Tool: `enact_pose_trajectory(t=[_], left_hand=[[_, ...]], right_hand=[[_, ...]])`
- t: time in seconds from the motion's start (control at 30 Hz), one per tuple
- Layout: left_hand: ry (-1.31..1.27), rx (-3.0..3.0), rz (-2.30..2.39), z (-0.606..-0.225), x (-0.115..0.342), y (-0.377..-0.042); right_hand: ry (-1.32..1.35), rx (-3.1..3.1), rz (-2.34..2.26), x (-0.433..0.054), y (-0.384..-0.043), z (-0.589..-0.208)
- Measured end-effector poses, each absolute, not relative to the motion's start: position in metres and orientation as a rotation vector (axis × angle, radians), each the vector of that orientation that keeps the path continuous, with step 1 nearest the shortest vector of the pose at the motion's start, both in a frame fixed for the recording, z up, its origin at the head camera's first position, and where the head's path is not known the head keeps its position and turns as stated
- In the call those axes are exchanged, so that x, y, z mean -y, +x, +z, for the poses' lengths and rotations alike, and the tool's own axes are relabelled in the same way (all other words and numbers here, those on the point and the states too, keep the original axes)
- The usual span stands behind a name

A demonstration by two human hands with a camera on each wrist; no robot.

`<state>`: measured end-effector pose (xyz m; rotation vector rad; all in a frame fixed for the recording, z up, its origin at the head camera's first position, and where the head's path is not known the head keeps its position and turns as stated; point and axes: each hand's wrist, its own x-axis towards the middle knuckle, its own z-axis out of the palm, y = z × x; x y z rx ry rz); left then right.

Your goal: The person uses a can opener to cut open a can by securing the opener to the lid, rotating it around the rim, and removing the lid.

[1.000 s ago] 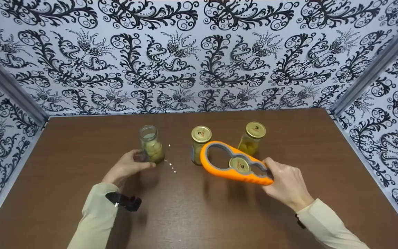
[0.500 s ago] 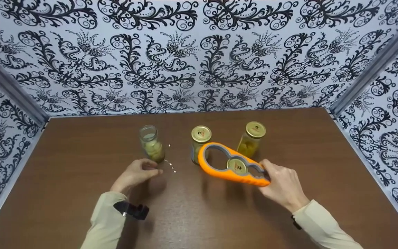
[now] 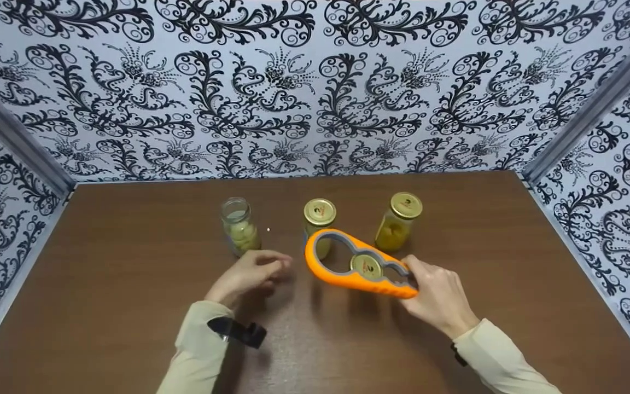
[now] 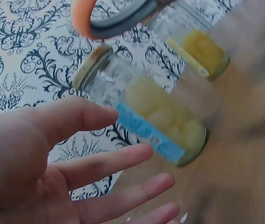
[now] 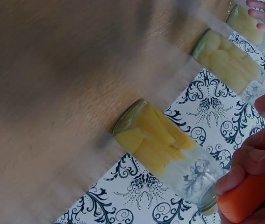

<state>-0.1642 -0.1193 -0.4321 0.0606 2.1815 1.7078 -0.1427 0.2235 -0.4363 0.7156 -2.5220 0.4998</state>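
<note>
My right hand (image 3: 441, 298) grips the handle end of an orange and grey jar opener (image 3: 342, 278). A gold jar lid (image 3: 367, 266) sits in the opener's middle opening. My left hand (image 3: 252, 273), fingers loosely extended and holding nothing, is over the table in front of an uncovered glass jar (image 3: 243, 232) of pale pieces. Facing its palm in the left wrist view is a gold-lidded jar with a blue label (image 4: 160, 121). In the head view the opener's big loop overlaps this middle jar. Farther right, a third lidded jar (image 3: 394, 230) contains yellow pieces.
The jars stand spaced in a row on the brown table (image 3: 129, 284). Behind and beside it rise black-and-white patterned walls (image 3: 315, 109). A small white speck (image 3: 268, 229) lies right of the uncovered jar.
My left hand has left the uncovered jar and moved right, now covering the white drops on the table. My right hand has drifted slightly left and nearer, carrying the opener and lid.
</note>
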Motion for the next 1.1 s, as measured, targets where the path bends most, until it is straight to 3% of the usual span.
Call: enact_pose_trajectory(t=[0.7,1.1], left_hand=[[0.269,-1.685,2.087,-0.427,0.072,-0.161],[0.553,-1.098,2.288,-0.470,0.048,-0.169]], right_hand=[[0.762,2.464,0.552,-0.202,-0.138,-0.442],[0.788,2.429,0.577,-0.189,-0.141,-0.447]])
